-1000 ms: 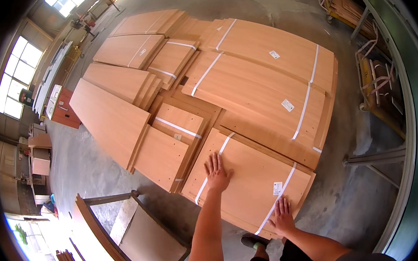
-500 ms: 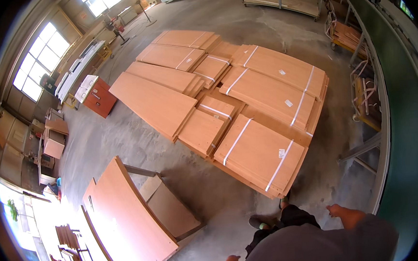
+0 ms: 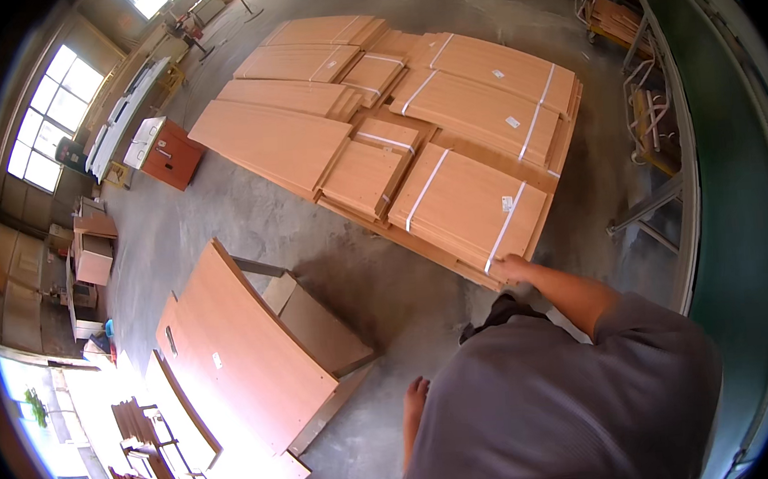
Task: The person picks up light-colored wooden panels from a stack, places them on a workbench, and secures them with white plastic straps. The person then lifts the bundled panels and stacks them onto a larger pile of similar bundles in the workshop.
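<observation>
Wooden panel bundle (image 3: 469, 205), a flat stack of orange-brown boards bound with 2 white straps, lies on the concrete floor (image 3: 249, 222) at the near corner of a wide spread of similar strapped stacks (image 3: 480, 81). Right hand (image 3: 512, 269) rests on the bundle's near edge, at the corner beside 1 strap; its fingers curl over the edge, but the view does not show how firmly they close on it. Left hand (image 3: 415, 397) hangs loose by the person's side above the floor, fingers relaxed and slightly parted, holding nothing. Grey shirt (image 3: 565, 405) fills the lower right of the view.

To the lower left, a large curved orange-brown panel (image 3: 241, 356) leans over a brown box-like stand (image 3: 319, 324), well apart from the bundle. A small red cabinet (image 3: 164, 152) stands further off near bright windows (image 3: 46, 116). A green conveyor (image 3: 735, 170) runs along the right side.

Compared with 0.5 second ago, the right hand has come back onto the bundle, where then neither hand touched it. 1 second ago both hands lay flat on top of this same bundle; now only the right one reaches it, at the edge rather than the top, and the left has dropped away
</observation>
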Motion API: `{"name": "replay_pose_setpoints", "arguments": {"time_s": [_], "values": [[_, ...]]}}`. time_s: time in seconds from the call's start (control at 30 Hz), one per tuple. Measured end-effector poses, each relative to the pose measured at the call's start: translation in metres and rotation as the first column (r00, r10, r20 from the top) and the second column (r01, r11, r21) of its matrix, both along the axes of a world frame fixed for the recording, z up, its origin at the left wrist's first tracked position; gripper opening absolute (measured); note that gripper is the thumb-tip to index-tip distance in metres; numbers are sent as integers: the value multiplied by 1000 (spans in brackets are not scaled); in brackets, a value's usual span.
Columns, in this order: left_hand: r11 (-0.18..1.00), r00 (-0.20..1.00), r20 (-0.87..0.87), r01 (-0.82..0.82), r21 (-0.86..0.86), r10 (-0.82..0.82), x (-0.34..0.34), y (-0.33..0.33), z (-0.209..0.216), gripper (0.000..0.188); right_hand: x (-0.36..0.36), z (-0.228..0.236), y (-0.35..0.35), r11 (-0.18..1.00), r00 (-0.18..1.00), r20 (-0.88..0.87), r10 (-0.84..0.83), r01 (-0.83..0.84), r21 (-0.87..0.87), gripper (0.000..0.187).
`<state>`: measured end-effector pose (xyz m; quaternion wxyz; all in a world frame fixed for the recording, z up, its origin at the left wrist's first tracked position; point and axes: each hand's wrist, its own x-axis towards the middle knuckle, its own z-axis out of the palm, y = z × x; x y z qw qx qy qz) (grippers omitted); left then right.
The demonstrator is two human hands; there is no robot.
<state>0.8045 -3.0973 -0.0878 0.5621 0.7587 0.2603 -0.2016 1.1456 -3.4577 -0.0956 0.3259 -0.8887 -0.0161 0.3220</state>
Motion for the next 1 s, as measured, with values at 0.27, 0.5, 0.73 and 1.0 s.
{"name": "replay_pose_setpoints", "arguments": {"time_s": [0.27, 0.5, 0.73, 1.0], "values": [[987, 998, -11, -57, 148, 59, 73, 56, 71, 47, 27, -3, 78, 933, 949, -313, -47, 153, 324, 57], [985, 973, -204, 131, 110, -106, 109, 130, 45, 49, -50, -94, -18, 936, 765, -548, -338, 210, -283, 48], [982, 971, -183, 171, 86, -153, 245, 235, 86, 46, 14, -117, 54, 856, 674, -531, -514, 361, -371, 53], [975, 996, 60, -70, 212, 59, 412, 406, 153, 43, 335, -56, 393, 751, 768, -554, -323, 564, 344, 48]]}}
